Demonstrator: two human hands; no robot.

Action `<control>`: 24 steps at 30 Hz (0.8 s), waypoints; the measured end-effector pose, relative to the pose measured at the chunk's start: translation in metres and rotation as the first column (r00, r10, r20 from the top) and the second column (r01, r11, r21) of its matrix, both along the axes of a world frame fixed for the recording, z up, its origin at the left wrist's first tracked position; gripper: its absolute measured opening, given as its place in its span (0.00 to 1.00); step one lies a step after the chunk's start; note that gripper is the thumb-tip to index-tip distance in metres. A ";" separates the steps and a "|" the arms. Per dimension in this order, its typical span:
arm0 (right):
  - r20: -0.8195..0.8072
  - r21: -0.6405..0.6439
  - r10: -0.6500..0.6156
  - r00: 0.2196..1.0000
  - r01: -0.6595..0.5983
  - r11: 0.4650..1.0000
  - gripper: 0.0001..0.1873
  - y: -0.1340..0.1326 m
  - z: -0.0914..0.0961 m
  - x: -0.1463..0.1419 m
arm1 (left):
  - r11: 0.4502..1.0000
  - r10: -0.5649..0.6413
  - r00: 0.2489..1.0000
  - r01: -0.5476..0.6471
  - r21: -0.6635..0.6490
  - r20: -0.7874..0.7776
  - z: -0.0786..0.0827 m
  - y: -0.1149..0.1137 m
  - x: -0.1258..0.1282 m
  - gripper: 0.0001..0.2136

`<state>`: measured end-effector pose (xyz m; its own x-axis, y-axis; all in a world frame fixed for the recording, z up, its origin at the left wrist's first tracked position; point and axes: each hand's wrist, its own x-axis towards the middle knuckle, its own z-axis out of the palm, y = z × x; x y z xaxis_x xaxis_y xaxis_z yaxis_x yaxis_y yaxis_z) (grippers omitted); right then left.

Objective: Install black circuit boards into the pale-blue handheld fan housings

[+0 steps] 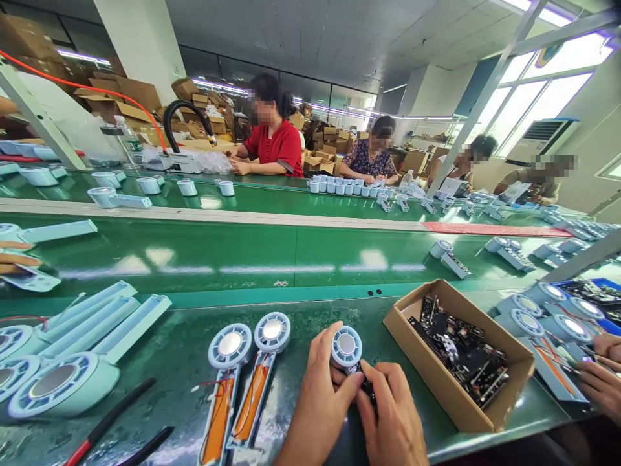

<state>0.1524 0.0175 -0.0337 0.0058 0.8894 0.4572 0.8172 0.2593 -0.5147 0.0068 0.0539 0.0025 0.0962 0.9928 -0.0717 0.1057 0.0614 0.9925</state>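
Note:
My left hand [315, 395] is closed around a light-blue handheld fan [346, 347], its round slotted head with a silver disc facing up. The fan's handle is mostly hidden under my hands. A small black circuit board [369, 389] shows at the handle just below the head, and my right hand [391, 414] pinches it there with thumb and fingers. To the left lie two open fans [250, 382] with orange batteries and thin red wires in their handles. Right of my hands stands a cardboard box [466, 401] holding many black circuit boards [458, 343].
More fans [63, 382] are piled at the left, near black-and-red tool handles [111, 421]. Fan parts ride on the green conveyor belt [252, 252]. A co-worker's hands [601, 375] work at the right beside stacked fans [526, 323]. Several people sit across the line.

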 end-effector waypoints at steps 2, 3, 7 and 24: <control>-0.080 -0.115 0.131 0.988 -0.139 0.984 0.17 0.000 0.012 0.017 | 1.000 -0.007 0.999 0.006 -0.010 -0.047 0.004 0.000 0.000 0.31; -0.146 -0.193 0.199 0.969 -0.225 0.955 0.18 -0.001 0.020 0.028 | 1.000 -0.011 0.998 0.010 -0.010 -0.063 0.005 0.000 -0.001 0.31; -0.391 -0.430 0.240 0.888 -0.408 0.805 0.17 -0.009 0.046 0.067 | 0.999 -0.041 0.996 0.041 -0.002 -0.077 0.005 0.000 -0.002 0.31; -0.402 -0.432 0.327 0.855 -0.492 0.756 0.16 -0.013 0.055 0.064 | 1.000 0.011 1.000 -0.011 -0.008 -0.029 0.006 -0.003 0.002 0.30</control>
<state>0.2166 0.0047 0.0211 -0.3579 0.9336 -0.0171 0.4876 0.1712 -0.8561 0.0083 0.0505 0.0085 0.0829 0.9931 -0.0826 0.1333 0.0711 0.9885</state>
